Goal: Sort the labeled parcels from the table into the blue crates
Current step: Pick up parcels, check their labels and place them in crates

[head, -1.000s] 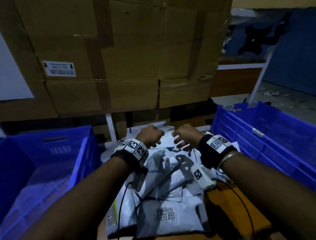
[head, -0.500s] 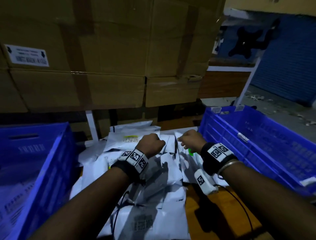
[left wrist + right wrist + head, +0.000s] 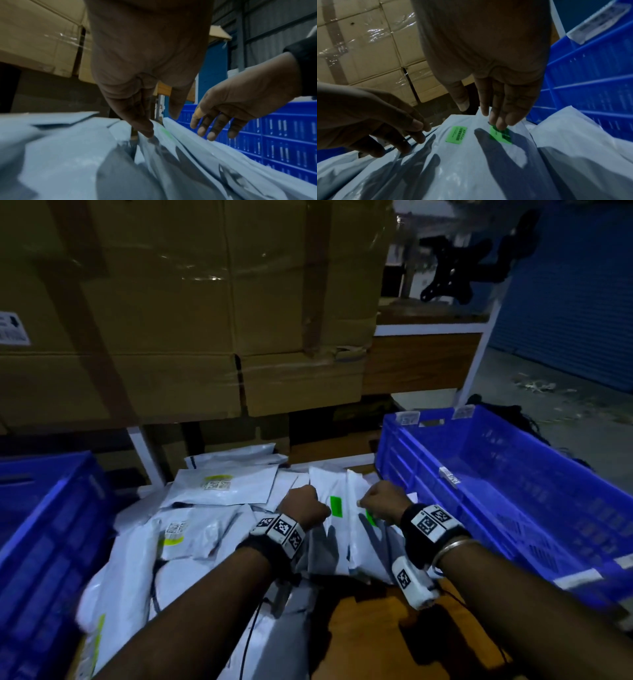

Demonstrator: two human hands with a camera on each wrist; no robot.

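While the parcels lie heaped across the wooden counter, two white ones with green labels are seen at the far right of the heap, side by side. The nearer-left green label is fully exposed; the second green label is partly covered by fingertips. The left hand is placed on the heap just left of the first green label, its fingers extended downward, the tips touching the plastic; nothing is enclosed, so the left grip is loose and holds nothing. The right hand is set just right of that label, fingers held straight and together, tips pressed on the second parcel at its label; the thumb is apart from the film, so no pinch is recorded and the right grip is flat and unclosed. Hand shadows are cast on the parcels below the wrists. Other parcels with yellow-edged barcode labels are noted further left in the heap. A blue crate is stood just beside the heap on the right, its floor bare where visible. A second blue crate is stood on the left. Taped cardboard boxes are stacked behind the counter.
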